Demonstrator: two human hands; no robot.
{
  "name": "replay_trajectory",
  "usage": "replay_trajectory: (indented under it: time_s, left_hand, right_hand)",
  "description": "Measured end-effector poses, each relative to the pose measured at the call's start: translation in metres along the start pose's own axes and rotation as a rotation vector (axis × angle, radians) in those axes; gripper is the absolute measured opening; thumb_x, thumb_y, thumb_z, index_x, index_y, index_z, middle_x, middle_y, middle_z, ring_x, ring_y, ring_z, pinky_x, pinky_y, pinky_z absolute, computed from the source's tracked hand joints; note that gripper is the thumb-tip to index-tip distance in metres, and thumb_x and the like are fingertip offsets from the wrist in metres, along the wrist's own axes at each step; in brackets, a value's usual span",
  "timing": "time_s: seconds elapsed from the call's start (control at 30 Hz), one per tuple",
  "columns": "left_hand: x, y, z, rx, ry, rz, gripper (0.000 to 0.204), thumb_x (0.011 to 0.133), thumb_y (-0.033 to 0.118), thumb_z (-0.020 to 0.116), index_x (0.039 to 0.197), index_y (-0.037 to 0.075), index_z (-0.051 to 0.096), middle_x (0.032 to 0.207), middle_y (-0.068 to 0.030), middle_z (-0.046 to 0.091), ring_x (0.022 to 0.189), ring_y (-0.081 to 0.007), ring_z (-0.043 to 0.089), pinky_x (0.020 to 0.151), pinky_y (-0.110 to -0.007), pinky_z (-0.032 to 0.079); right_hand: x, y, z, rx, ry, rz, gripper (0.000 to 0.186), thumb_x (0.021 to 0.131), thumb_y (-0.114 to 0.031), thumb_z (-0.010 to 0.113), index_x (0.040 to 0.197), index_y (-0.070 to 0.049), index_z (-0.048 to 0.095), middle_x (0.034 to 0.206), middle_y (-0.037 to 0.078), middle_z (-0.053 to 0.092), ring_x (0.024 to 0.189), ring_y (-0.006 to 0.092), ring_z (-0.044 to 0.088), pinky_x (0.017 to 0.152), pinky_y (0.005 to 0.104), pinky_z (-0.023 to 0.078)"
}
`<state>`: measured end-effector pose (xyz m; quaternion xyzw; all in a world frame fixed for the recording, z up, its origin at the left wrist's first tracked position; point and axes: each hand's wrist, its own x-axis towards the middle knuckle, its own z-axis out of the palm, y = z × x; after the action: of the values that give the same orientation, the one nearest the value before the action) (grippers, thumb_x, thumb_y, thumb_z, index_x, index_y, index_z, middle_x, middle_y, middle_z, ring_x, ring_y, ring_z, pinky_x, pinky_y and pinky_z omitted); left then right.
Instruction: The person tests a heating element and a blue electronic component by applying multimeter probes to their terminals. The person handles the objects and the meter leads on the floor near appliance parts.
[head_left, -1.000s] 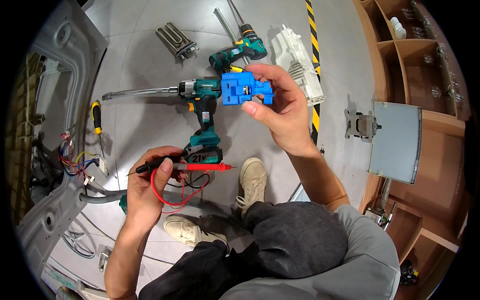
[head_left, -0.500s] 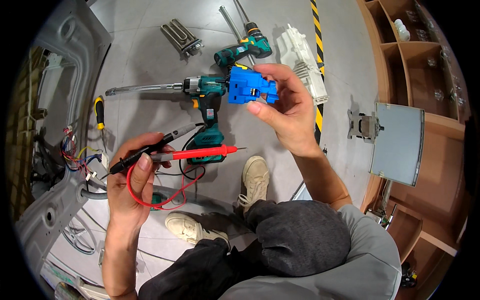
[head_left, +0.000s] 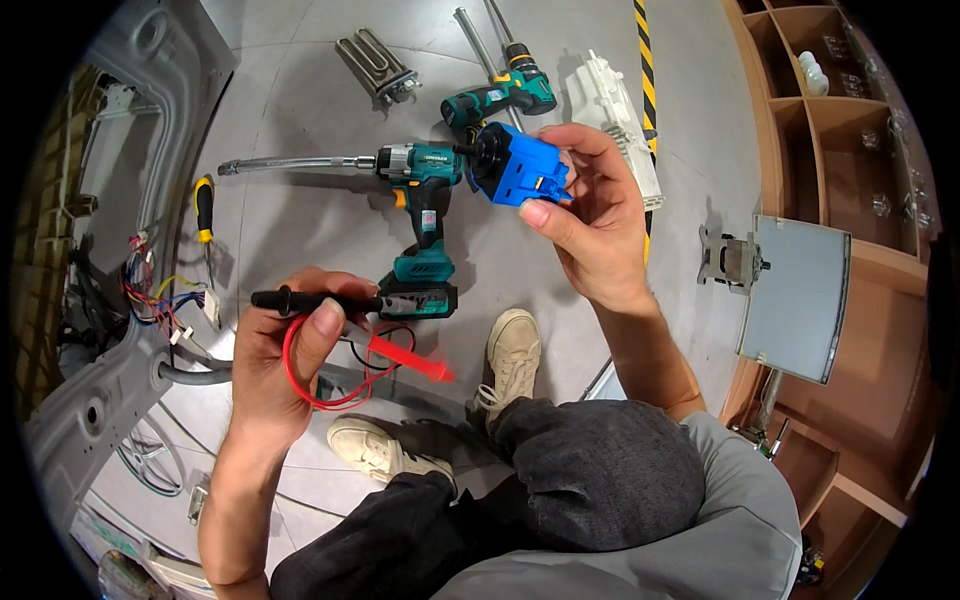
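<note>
Two multimeter probes rest in my left hand (head_left: 285, 355), its thumb pressed across them: a black probe (head_left: 325, 302) lying nearly level and a red probe (head_left: 405, 355) slanting down to the right, blurred near its tip. The red lead (head_left: 292, 372) loops below the fingers. My right hand (head_left: 600, 215) pinches a blue plastic part (head_left: 527, 165) with a black round end (head_left: 487, 152) and small metal contacts, possibly a pump or switch unit. A gap separates the probes from the blue part. Beneath, on the floor, lies a teal impact wrench (head_left: 425, 200) with a long socket extension (head_left: 300, 163).
Farther off lie a heating element (head_left: 375, 65), a teal drill (head_left: 510, 95) and a white plastic housing (head_left: 615, 110). A yellow-black screwdriver (head_left: 205, 215) and loose wiring (head_left: 150, 290) are beside the grey metal panel (head_left: 190, 60) at left. A wooden shelf (head_left: 850, 170) stands at right.
My right hand has turned the blue part, bringing its black round end into sight. In my left hand the black probe has swung level and the red one now points downward.
</note>
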<state>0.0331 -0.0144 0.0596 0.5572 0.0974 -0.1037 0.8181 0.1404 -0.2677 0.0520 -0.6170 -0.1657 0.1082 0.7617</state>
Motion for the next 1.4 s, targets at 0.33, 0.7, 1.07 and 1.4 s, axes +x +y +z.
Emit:
replay_trajectory:
  time_s: [0.33,0.7,1.07,1.4]
  left_hand:
    - [0.003,-0.006,0.004,0.034,-0.002,-0.132,0.036,0.099,0.033,0.053,0.087,0.0,0.062,0.081,-0.0013,0.056,0.069,-0.0071,0.047,0.061,-0.021,0.037]
    - [0.003,-0.007,0.004,0.084,0.037,-0.132,0.038,0.097,0.037,0.057,0.088,0.0,0.063,0.079,0.0001,0.055,0.065,-0.0061,0.044,0.057,-0.021,0.034]
    - [0.008,-0.024,0.001,0.029,0.006,-0.127,0.035,0.101,0.035,0.048,0.088,0.003,0.053,0.083,-0.0038,0.052,0.072,-0.0118,0.044,0.065,-0.025,0.035]
    - [0.021,-0.03,0.011,-0.405,0.037,-0.272,0.037,0.099,0.037,0.053,0.11,0.001,0.053,0.106,-0.0111,0.063,0.098,-0.0189,0.064,0.087,-0.034,0.053]
  right_hand:
    - [-0.005,-0.002,0.011,-0.336,0.04,-0.063,0.054,0.076,0.004,0.075,0.125,-0.002,0.054,0.117,0.006,0.05,0.104,0.0126,0.055,0.09,0.0248,0.045]
    - [-0.004,-0.001,0.014,-0.671,0.006,-0.325,0.053,0.069,-0.004,0.081,0.119,-0.005,0.062,0.107,0.01,0.054,0.097,0.0201,0.057,0.082,0.0282,0.048]
    - [-0.004,-0.007,0.022,-0.833,-0.107,-0.415,0.055,0.065,-0.005,0.081,0.117,-0.002,0.062,0.103,0.011,0.059,0.09,0.0253,0.059,0.076,0.0327,0.049]
    - [-0.004,-0.005,0.053,-0.725,-0.232,-0.396,0.05,0.065,-0.008,0.082,0.11,-0.003,0.061,0.102,0.01,0.062,0.091,0.0283,0.06,0.077,0.0359,0.05]
